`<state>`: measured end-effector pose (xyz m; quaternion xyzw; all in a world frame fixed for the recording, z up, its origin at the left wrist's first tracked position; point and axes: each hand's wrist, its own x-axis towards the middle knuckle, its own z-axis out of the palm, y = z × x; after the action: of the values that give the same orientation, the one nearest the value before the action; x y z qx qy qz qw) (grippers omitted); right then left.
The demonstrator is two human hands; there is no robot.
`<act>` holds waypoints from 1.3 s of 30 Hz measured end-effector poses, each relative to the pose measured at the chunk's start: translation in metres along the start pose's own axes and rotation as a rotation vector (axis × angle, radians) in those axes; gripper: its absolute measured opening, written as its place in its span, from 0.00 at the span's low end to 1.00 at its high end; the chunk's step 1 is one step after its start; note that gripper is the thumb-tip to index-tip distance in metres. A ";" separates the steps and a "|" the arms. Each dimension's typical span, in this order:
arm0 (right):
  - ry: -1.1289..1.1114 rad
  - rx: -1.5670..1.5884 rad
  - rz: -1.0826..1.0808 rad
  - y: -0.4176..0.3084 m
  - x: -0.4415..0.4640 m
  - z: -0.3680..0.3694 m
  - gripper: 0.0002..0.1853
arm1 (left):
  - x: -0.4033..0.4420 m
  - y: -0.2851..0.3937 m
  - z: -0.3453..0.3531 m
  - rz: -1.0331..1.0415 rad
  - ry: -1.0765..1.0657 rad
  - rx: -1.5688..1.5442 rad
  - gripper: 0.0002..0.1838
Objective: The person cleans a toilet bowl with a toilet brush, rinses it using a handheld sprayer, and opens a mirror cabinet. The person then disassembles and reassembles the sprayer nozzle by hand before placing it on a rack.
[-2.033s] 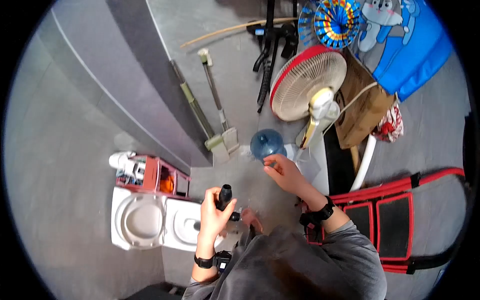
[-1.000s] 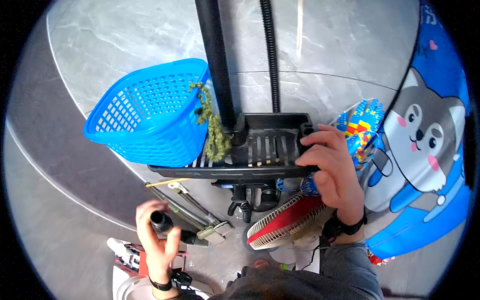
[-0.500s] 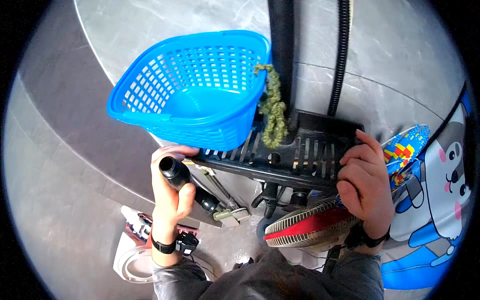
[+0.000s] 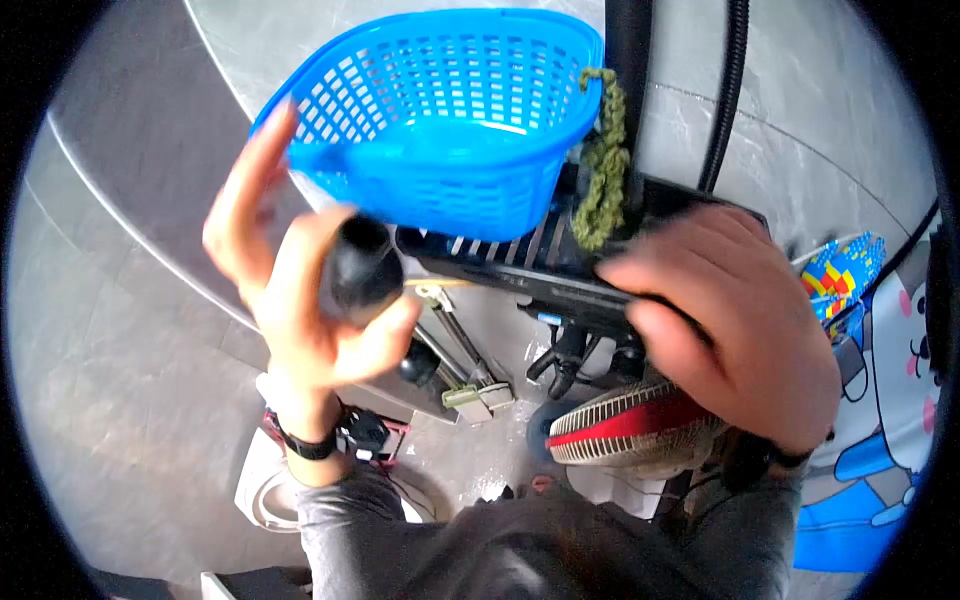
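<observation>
My left hand [image 4: 300, 285], blurred, has its thumb and fingers curled around a black tube [image 4: 365, 262] with an open, hollow end facing up; one finger stretches towards the basket rim. The blue plastic basket [image 4: 460, 190] stands on a black slotted shelf [image 4: 500, 262]. An olive-green knotted cord [image 4: 603, 175] hangs from the basket's right side. Over the shelf's right part is my right hand [image 4: 735, 325], smeared by motion. Its fingertips lie at the front edge with the thumb lower down; whether it grips the edge is unclear.
Behind the shelf rise a black post [image 4: 628, 90] and a ribbed black hose [image 4: 727, 95]. Below stands a fan [image 4: 635, 430] with a red band. A white object [image 4: 268, 485] is on the floor at lower left. A cartoon-printed cover [image 4: 890, 430] lies to the right.
The view has shifted, with the basket and shelf now higher and further right. My left hand has raised a finger towards the basket while holding the tube. My right hand has moved inward over the shelf.
</observation>
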<state>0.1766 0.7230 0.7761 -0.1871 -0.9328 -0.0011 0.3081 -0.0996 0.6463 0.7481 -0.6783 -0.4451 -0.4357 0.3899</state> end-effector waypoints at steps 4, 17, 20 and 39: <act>-0.355 0.175 -0.089 -0.009 0.044 0.028 0.17 | 0.044 -0.006 -0.004 0.255 -0.331 0.072 0.25; -0.519 0.186 -0.158 -0.002 0.075 0.048 0.18 | 0.054 -0.024 -0.008 0.365 -0.137 -0.012 0.24; -0.538 0.162 -0.048 0.002 0.066 0.037 0.15 | 0.053 -0.011 -0.004 0.303 -0.127 -0.144 0.23; 0.017 0.046 0.179 0.024 0.010 0.009 0.10 | 0.024 0.028 -0.009 0.359 0.005 0.024 0.17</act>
<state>0.1719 0.7502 0.7719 -0.2626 -0.9094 0.0461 0.3192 -0.0706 0.6358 0.7692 -0.7409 -0.3212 -0.3556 0.4706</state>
